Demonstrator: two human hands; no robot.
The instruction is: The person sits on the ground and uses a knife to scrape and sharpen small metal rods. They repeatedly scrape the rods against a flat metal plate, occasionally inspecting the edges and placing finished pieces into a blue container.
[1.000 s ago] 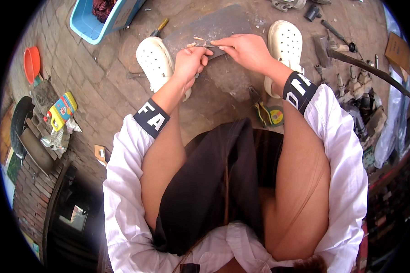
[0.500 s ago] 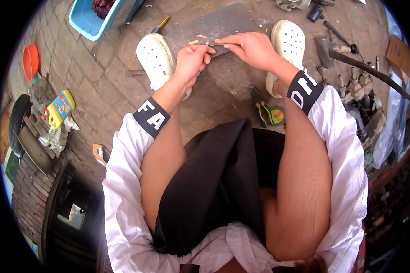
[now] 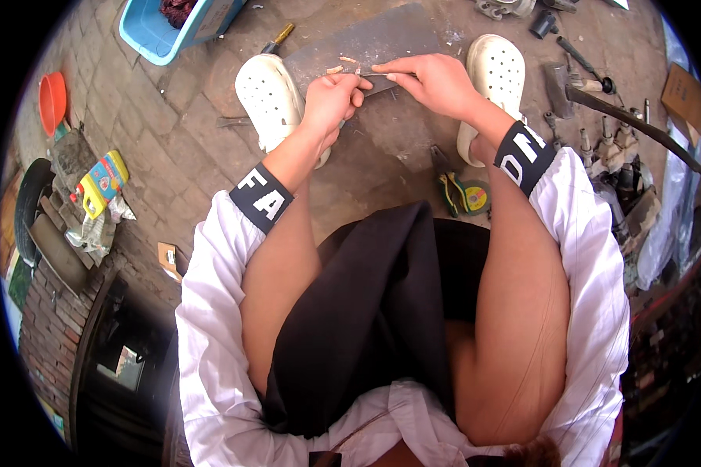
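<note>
While both hands pinch it, the thin stick (image 3: 364, 74) lies crosswise between left hand (image 3: 331, 97) and right hand (image 3: 432, 78).

The left hand (image 3: 331, 100) has slid a little to the right and is now right up against the right hand (image 3: 432, 80). Before, there was a small gap between them. The thin stick (image 3: 370, 75) they hold has tipped flatter over the grey metal plate (image 3: 366, 43). The small light chips (image 3: 336, 68) on the plate now show beside the left hand.
</note>
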